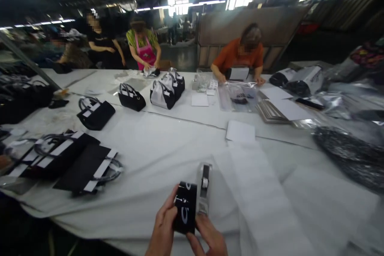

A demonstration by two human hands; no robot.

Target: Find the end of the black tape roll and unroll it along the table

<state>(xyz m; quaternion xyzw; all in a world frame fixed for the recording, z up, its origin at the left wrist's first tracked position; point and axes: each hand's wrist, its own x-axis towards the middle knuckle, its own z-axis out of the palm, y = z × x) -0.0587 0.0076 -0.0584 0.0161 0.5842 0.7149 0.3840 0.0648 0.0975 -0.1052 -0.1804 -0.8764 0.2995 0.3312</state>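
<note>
A glossy black item (186, 208) was clamped between the left hand (163, 224), on its left edge, and the right hand (210, 235), at its lower right corner, beside a tape dispenser (204, 192)

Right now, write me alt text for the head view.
The left hand and right hand hold a glossy black item with white markings over a white-covered table, beside what looks like a tape dispenser. Black handbags sit to the left; across the table, a person in orange handles clear plastic.

Black handbags (98, 117), stacked boards (270, 112), orange-shirted co-worker (233, 54) opposite
</note>
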